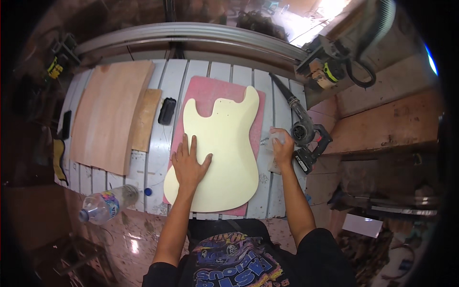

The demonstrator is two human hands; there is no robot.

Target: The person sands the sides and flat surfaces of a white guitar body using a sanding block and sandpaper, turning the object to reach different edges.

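Observation:
A cream electric guitar body (222, 162) lies flat on a pink mat (205, 88), its two horns pointing away from me. My left hand (189, 165) rests on its left side, fingers spread and palm down. Just right of the body, over the slatted table (165, 95), my right hand (283, 147) has its fingers curled round something pale and whitish, too unclear to name. A small pale piece (274, 167) shows beneath that hand.
A cordless blower (306, 129) lies at the right table edge. Wooden boards (112, 115) cover the left side, with a black case (167, 111) beside them. A plastic bottle (103, 205) and blue cap (148, 192) sit near-left. A metal rail (191, 31) spans the far side.

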